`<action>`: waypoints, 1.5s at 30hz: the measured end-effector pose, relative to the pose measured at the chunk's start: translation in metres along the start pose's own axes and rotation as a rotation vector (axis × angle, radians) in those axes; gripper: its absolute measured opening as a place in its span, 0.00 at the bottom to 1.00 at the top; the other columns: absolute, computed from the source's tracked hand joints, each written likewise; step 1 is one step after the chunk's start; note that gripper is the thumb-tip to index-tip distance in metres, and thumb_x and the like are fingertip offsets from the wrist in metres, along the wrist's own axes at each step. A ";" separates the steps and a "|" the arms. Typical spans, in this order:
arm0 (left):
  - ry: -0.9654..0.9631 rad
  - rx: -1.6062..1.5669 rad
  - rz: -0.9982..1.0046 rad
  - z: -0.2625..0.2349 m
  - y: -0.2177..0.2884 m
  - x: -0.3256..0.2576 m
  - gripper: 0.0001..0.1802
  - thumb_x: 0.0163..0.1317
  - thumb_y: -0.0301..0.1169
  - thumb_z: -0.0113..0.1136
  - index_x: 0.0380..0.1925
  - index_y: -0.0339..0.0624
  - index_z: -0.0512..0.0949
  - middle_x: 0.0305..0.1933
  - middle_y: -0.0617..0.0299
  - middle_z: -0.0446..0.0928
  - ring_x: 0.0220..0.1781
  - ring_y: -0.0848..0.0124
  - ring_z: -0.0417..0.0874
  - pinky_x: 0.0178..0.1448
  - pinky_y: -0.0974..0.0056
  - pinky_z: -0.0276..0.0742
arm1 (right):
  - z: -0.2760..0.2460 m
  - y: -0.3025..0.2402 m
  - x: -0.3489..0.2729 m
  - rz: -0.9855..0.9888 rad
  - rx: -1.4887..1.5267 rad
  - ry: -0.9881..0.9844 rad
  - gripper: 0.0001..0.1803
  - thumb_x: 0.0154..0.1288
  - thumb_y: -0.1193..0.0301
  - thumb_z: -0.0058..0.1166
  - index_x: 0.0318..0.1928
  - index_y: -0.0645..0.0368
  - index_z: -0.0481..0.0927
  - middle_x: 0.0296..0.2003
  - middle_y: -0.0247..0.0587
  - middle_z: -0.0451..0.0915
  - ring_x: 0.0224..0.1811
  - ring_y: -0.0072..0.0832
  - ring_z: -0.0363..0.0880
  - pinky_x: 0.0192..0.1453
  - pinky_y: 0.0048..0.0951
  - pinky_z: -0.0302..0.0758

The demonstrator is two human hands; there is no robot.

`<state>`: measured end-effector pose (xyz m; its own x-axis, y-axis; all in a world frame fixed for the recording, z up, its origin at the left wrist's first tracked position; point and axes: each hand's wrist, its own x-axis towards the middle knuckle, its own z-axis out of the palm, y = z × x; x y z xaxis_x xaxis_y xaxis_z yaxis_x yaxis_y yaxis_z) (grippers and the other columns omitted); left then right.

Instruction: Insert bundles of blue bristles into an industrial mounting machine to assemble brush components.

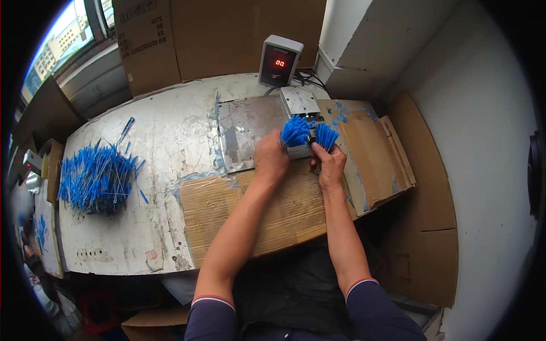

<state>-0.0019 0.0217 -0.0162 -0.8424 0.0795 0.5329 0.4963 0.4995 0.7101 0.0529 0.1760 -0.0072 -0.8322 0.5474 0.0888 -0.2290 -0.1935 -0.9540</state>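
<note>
My left hand (271, 157) is closed round a thick bunch of blue-tipped thin pieces (295, 132), their blue ends pointing away from me. Beside it, my right hand (331, 166) grips a smaller blue-tipped bunch (326, 136), thumb pressed against its near side. What the pieces are exactly is too small to make out. Both bunches are held close together at the front of a small metal machine (300, 101), partly covering it. A large loose pile of similar blue pieces with thin pale stems (98, 177) lies at the left of the worn white table (156, 227).
Behind the machine stands a box with a red lit display (280, 61), cables beside it. A metal plate (250, 128) and cardboard sheet (250, 216) cover the table near my hands. A cardboard box (378, 159) is at right. A pen-like tool (126, 129) lies behind the pile.
</note>
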 end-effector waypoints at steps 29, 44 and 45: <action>0.208 -0.094 -0.065 -0.002 -0.005 0.001 0.05 0.64 0.24 0.56 0.39 0.43 0.79 0.37 0.49 0.80 0.39 0.44 0.82 0.42 0.44 0.76 | 0.015 -0.019 0.004 0.251 -0.269 0.059 0.18 0.54 0.87 0.66 0.36 0.58 0.70 0.23 0.39 0.78 0.17 0.27 0.80 0.13 0.26 0.74; 0.265 -0.136 -0.038 0.001 -0.011 0.004 0.08 0.60 0.21 0.57 0.39 0.42 0.78 0.37 0.49 0.79 0.43 0.45 0.80 0.46 0.45 0.74 | 0.022 -0.016 0.011 0.167 -0.330 0.039 0.13 0.53 0.85 0.65 0.34 0.63 0.72 0.23 0.40 0.78 0.18 0.28 0.81 0.16 0.27 0.78; 0.263 -0.103 -0.032 0.000 -0.013 0.004 0.08 0.59 0.21 0.57 0.38 0.42 0.78 0.37 0.49 0.79 0.43 0.45 0.80 0.47 0.46 0.73 | 0.024 -0.015 0.011 0.170 -0.331 0.038 0.13 0.53 0.85 0.65 0.34 0.63 0.72 0.23 0.40 0.78 0.18 0.28 0.81 0.16 0.27 0.78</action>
<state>-0.0120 0.0160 -0.0233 -0.7813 -0.1677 0.6012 0.5008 0.4065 0.7642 0.0352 0.1657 0.0149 -0.8237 0.5608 -0.0837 0.0918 -0.0138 -0.9957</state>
